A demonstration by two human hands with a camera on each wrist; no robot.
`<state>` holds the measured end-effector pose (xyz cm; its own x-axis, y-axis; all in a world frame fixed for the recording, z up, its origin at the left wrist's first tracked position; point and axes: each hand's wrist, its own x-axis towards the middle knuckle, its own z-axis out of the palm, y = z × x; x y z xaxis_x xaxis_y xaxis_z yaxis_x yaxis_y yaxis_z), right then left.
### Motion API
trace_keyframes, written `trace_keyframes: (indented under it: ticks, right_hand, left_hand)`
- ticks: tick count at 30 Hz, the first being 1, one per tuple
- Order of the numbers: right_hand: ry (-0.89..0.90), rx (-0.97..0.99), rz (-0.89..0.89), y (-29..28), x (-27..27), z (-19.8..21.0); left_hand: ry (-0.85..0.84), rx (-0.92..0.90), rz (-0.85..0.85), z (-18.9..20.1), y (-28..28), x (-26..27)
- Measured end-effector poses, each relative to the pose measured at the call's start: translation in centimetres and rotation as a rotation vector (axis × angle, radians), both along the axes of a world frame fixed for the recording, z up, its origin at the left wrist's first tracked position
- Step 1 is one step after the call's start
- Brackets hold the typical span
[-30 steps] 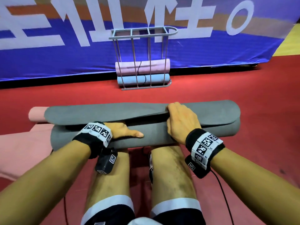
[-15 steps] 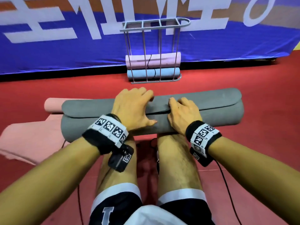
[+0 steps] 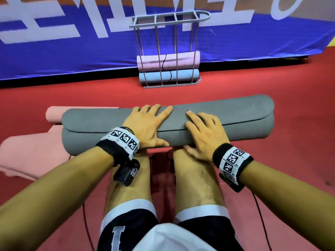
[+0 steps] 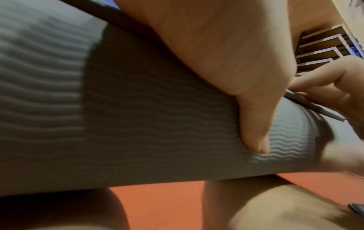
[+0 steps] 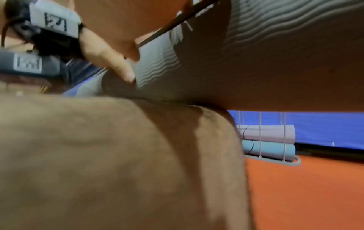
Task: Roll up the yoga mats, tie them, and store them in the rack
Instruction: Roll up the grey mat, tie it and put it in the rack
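Currently both hands flat on grey mat roll (image 3: 226, 115) lying across knees: left hand (image 3: 145, 124) and right hand (image 3: 203, 131) press with fingers spread, no closed grip. Rack (image 3: 170, 17) well beyond.

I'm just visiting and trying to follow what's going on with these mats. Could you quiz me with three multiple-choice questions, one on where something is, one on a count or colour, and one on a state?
1. Where does the grey mat lie?
A. In the rack
B. Across the person's knees
C. Against the banner

2. How many rolled mats are in the rack?
A. None
B. Two
C. Four

3. How do the hands meet the grey mat?
A. Both lie on top with straight fingers
B. Both are held clear above it
C. Both are tying a cord round it

Answers: 1 B, the roll spans both knees, well short of the rack. 2 B, a pink mat sits on a blue mat. 3 A, the left hand and right hand lie flat on the roll.
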<state>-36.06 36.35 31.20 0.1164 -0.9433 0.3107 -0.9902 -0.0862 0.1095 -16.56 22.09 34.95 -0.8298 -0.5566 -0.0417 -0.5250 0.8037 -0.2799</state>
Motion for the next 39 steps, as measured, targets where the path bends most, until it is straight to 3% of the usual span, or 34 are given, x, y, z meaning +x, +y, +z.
trace_keyframes:
  ticks: [3, 7, 9, 10, 14, 18, 21, 24, 27, 30, 32, 36, 39]
  right_hand:
    - [0.013, -0.002, 0.011, -0.9, -0.9, 1.6]
    - [0.006, -0.253, 0.19, -0.6, -1.0, 1.4]
    - [-0.103, -0.293, 0.233, -0.3, -0.9, 1.2]
    - [-0.199, -0.248, 0.189, -0.3, -0.7, 1.4]
    - [-0.53, 0.139, -0.317, -2.2, -1.9, 2.3]
    - [-1.078, 0.076, -0.447, -5.2, -2.1, 4.0]
    - [-1.634, -0.074, -0.46, -6.9, -1.0, 6.3]
    - [-1.963, -0.027, -0.484, -8.0, -0.1, 7.7]
    - [-2.264, 0.05, -0.325, -9.0, 0.5, 9.6]
    - [-2.594, -0.035, -0.231, -9.1, 0.3, 12.6]
    - [-2.535, -0.071, -0.221, -9.2, 0.2, 12.7]
    - [-2.18, -0.126, -0.257, -9.4, 1.3, 8.7]
    - [-1.965, -0.201, -0.236, -9.4, 2.8, 5.0]
  left_hand:
    - [-0.002, 0.011, 0.006, 0.5, -0.1, -0.1]
    - [0.035, 0.069, 0.023, 1.8, -1.5, -0.2]
    - [0.071, 0.104, 0.042, 2.9, -2.1, -0.3]
    - [0.079, 0.115, 0.056, 3.4, -2.4, -0.4]
    - [0.141, 0.069, 0.109, 6.0, -3.7, -1.4]
    - [0.26, 0.073, 0.156, 9.3, -5.2, -2.1]
    - [0.355, 0.091, 0.198, 11.4, -5.9, -2.4]
    - [0.47, 0.14, 0.235, 12.8, -6.2, -2.5]
    - [0.599, 0.215, 0.235, 13.0, -6.2, -2.6]
    - [0.739, 0.333, 0.232, 11.9, -6.3, -2.4]
    - [0.8, 0.453, 0.246, 10.9, -6.7, -2.4]
    - [0.584, 0.629, 0.273, 8.4, -6.9, -2.7]
    - [0.726, 0.787, 0.317, 5.1, -6.0, -1.7]
